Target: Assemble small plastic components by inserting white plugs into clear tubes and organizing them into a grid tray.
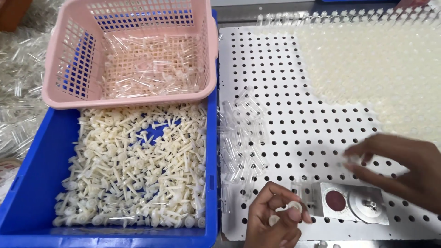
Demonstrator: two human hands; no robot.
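Note:
My left hand (274,216) is at the bottom centre, fingers closed around a small cream plastic plunger piece (294,207). It sits just left of a small metal press block (353,203) with a dark red round pad. My right hand (399,166) hovers over the white perforated board (285,78), blurred by motion, fingertips pinching a small clear plastic tube (350,160) above the block. A loose pile of clear tubes (242,138) lies on the board's left side.
A blue bin (32,183) at left holds many cream plunger pieces. A pink mesh basket (69,59) with clear tubes rests on its far end. Assembled pieces fill the board's holes at the upper right (386,64).

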